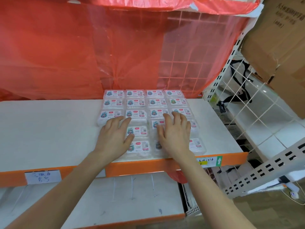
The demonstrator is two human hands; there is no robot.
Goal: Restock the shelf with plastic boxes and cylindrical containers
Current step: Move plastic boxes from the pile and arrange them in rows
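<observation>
On white shelf (49, 129): left hand (113, 138), right hand (175, 134) spread flat on plastic boxes (137, 114).

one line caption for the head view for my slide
Left hand and right hand rest flat on rows of labelled plastic boxes on a white shelf.

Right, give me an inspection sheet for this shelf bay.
Surface: white shelf board with orange front edge.
Job's things: clear plastic boxes with printed labels, lying flat in a four-column grid; cylindrical containers not seen.
Clutter: nothing seen.
Grippers: left hand and right hand, fingers spread, resting on the boxes.
Cables: thin white cord, lower right.
Surroundings: red plastic sheet behind; white wire grid and brown cardboard cartons right.
</observation>
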